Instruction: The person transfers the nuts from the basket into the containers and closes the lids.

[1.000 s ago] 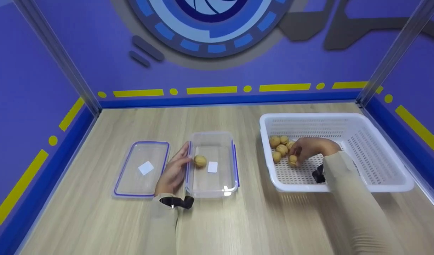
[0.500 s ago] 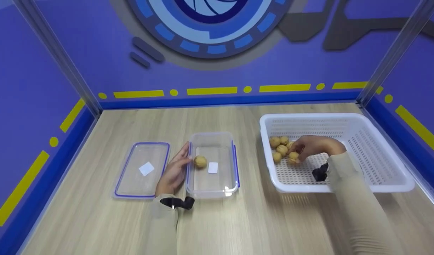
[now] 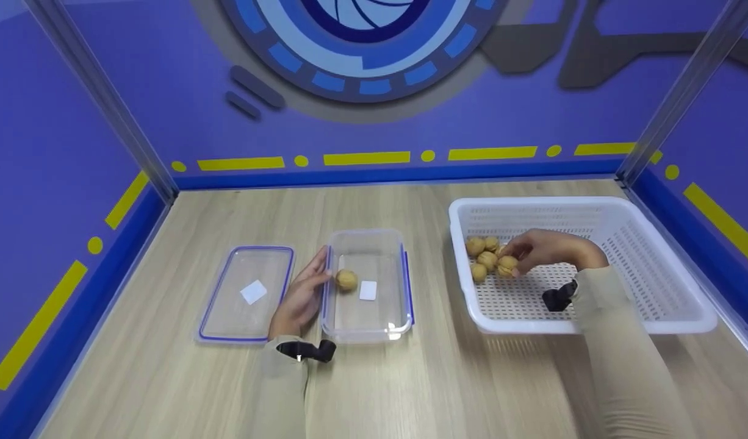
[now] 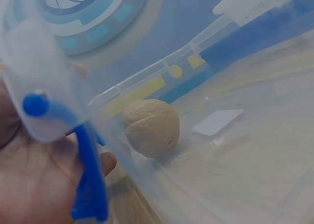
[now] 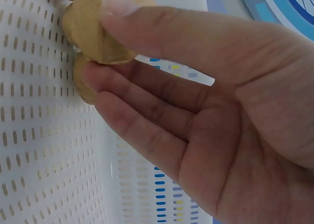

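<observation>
right hand (image 3: 548, 250): inside the white basket (image 3: 654, 305), thumb and fingers pinching one walnut (image 3: 507, 266) at the edge of the cluster; the grip looks closed on it, nut between thumb pad and fingertips in the right wrist view.
walnut pile (image 3: 484, 256): bunched in the basket's near-left part, touching each other, so the pinched nut is taken from the outer side.
left hand (image 3: 301, 296): flat on the desk (image 3: 410, 384), fingers straight against the left wall of the clear container (image 3: 368, 317); grip spread, likely bracing the box so it does not slide.
container contents: one walnut (image 3: 346, 280) beside a white label.
lid (image 3: 246, 292): lies flat just left of the left hand, off the container, leaving the box open on top.
</observation>
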`<state>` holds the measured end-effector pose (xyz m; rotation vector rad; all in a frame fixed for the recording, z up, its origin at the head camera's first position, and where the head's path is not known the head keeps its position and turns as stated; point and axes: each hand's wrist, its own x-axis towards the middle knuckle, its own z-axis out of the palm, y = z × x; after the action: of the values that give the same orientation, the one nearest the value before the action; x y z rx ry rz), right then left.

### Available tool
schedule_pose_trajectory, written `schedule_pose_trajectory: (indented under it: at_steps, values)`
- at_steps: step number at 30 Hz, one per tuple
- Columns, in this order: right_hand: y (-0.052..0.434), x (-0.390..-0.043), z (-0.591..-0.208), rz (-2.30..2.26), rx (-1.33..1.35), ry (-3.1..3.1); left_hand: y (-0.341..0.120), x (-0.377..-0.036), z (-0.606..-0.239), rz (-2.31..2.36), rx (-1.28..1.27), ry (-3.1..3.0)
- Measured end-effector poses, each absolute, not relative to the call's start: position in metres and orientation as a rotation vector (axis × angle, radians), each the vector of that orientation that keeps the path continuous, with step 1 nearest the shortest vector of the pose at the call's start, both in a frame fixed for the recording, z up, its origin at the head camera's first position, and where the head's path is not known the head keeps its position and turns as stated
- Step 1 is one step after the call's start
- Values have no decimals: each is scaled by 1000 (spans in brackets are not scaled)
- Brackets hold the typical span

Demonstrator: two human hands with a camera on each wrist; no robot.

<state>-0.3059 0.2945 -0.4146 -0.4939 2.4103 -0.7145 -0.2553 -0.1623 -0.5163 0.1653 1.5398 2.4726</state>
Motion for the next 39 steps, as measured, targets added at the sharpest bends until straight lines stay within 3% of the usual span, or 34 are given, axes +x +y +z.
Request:
schedule_pose_trajectory:
  at_steps: [39]
  values:
    - [264,-295,-379,-917,-757,2526,-161,-255,-516,2474,150,1533]
